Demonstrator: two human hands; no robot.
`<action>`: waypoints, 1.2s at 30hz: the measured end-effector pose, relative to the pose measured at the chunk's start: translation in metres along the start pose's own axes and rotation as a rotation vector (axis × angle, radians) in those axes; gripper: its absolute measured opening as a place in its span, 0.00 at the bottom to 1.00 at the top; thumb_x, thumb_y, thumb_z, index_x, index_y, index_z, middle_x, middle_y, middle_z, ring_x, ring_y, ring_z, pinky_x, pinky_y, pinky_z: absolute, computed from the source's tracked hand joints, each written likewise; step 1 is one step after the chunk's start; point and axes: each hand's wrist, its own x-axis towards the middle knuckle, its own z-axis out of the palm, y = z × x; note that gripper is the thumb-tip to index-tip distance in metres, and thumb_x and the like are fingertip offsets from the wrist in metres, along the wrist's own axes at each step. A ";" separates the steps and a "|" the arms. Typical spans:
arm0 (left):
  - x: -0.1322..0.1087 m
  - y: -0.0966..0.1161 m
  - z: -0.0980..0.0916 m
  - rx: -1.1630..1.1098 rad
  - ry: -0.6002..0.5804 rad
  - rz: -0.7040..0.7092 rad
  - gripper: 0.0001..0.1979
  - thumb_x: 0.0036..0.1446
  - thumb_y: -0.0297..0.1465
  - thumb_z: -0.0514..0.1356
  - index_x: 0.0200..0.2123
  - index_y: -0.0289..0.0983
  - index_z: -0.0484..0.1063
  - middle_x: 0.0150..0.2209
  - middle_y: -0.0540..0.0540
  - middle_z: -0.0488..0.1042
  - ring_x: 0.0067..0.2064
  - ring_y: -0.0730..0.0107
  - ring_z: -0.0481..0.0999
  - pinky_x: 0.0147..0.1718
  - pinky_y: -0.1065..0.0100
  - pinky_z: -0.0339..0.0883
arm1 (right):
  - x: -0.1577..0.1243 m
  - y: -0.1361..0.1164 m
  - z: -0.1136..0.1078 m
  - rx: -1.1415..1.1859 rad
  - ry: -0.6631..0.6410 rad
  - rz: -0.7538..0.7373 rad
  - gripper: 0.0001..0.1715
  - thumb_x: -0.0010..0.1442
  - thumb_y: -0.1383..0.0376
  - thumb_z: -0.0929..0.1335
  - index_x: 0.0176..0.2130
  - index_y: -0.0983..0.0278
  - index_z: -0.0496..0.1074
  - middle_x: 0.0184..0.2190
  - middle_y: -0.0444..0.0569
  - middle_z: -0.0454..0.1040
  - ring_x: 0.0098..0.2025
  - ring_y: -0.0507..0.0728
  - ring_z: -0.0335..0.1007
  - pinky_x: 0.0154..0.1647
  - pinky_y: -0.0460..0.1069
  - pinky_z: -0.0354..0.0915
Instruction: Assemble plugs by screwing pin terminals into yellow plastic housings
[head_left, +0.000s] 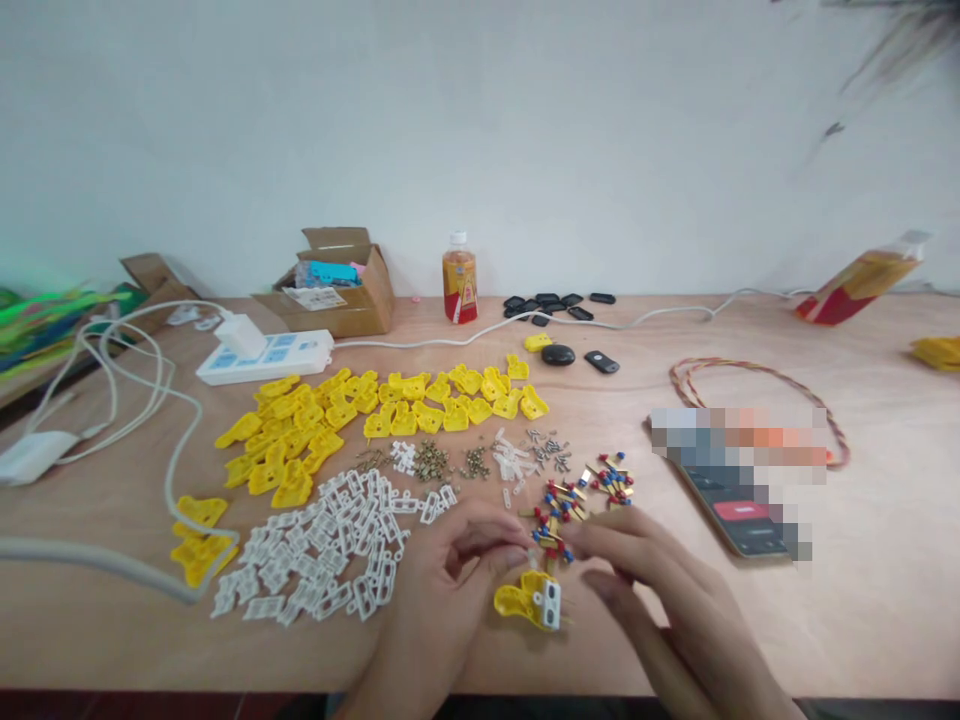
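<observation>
My left hand (pixel 457 570) is closed, thumb and forefinger pinched on a small clear plastic piece (pixel 532 558) that barely shows. Just below those fingertips lies a yellow plastic shell (pixel 517 603) with a white two-slot insert (pixel 551 605) at its right end. Over to the right, my right hand (pixel 667 575) has its thumb and fingers apart, with nothing visible between them. Its fingertips are beside a pile of brass pins with red and blue ends (pixel 555 510); whether they touch it I cannot tell.
Yellow shells (pixel 405 390), white plastic frames (pixel 322 550), small brass parts (pixel 433 460) and screws (pixel 553 450) lie in heaps. Farther out are a power strip (pixel 300 357), an open carton (pixel 360 310), a drink bottle (pixel 460 280) and black covers (pixel 551 300). A phone (pixel 735 510) lies right.
</observation>
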 end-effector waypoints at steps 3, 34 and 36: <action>0.002 0.004 0.004 -0.119 0.001 -0.067 0.06 0.57 0.30 0.71 0.34 0.38 0.77 0.32 0.47 0.84 0.35 0.64 0.86 0.37 0.69 0.81 | 0.002 0.001 0.009 -0.110 -0.067 -0.058 0.09 0.72 0.62 0.71 0.50 0.60 0.80 0.40 0.49 0.83 0.38 0.55 0.83 0.38 0.46 0.78; -0.016 0.016 -0.008 0.128 -0.348 -0.004 0.05 0.72 0.29 0.55 0.43 0.40 0.71 0.41 0.47 0.76 0.43 0.65 0.78 0.43 0.68 0.72 | -0.005 -0.005 0.008 -0.195 -0.191 -0.005 0.13 0.75 0.68 0.63 0.39 0.59 0.74 0.27 0.44 0.80 0.25 0.53 0.77 0.25 0.45 0.68; -0.017 0.018 -0.008 0.239 -0.373 0.051 0.06 0.74 0.29 0.52 0.45 0.41 0.69 0.42 0.46 0.77 0.42 0.64 0.78 0.43 0.67 0.73 | -0.002 -0.008 0.005 -0.225 -0.231 -0.043 0.13 0.75 0.70 0.62 0.43 0.60 0.74 0.29 0.46 0.81 0.27 0.54 0.78 0.27 0.45 0.69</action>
